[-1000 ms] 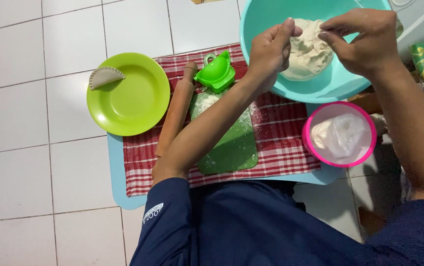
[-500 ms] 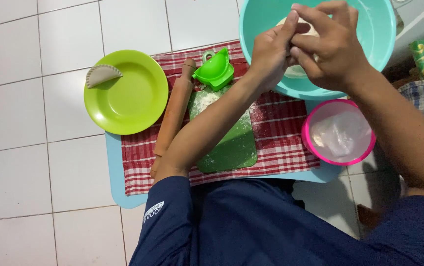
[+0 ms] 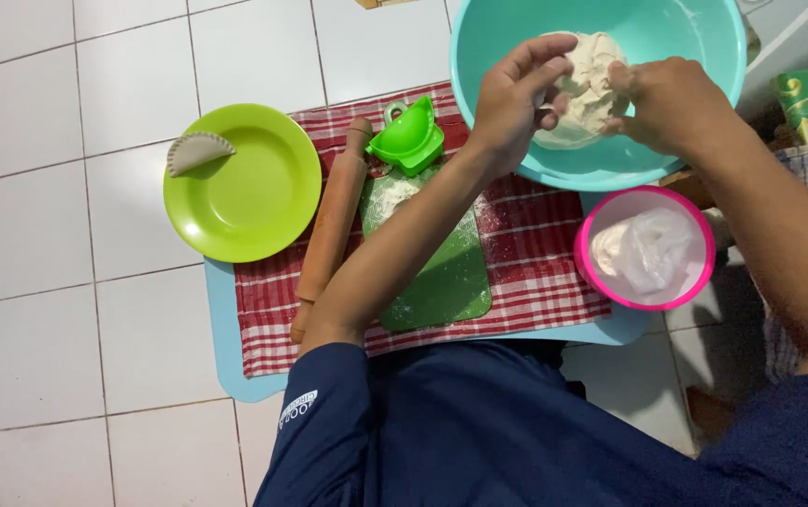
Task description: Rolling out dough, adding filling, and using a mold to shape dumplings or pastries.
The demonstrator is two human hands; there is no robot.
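Pale soft dough lump [image 3: 584, 89] in the round teal plastic bowl [image 3: 686, 38] is pinched by left hand [image 3: 515, 103] and right hand [image 3: 671, 103], both grips grasping it; one folded dumpling [image 3: 199, 151] done, bulk left

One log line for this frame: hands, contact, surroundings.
left hand: on dough | right hand: on dough | dough: in teal bowl | nearby: rolling pin, green board, pink bowl
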